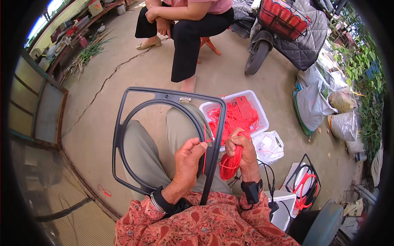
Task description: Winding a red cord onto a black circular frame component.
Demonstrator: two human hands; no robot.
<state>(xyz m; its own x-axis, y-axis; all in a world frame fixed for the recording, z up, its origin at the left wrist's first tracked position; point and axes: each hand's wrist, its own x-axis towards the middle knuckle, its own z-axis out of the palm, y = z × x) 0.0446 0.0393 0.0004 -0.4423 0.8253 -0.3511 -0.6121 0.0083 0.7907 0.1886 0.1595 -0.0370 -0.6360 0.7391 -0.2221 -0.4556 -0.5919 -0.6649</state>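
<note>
A black frame with a round ring inside it stands tilted over my lap. Red cord is looped and crossed on its right-hand bar. There, the thumb and forefinger of my left hand pinch the cord, and that wrist lies against the frame's lower edge. To the right of the bar, my right hand is closed round a wound hank of red cord, which hangs below the fist. A strand seems to run between the bar and the hank.
Beyond my right hand sits a white basin of tangled red cord, beside a white plastic bag. At lower right are a white foam box and another black frame with red cord. A seated person faces me.
</note>
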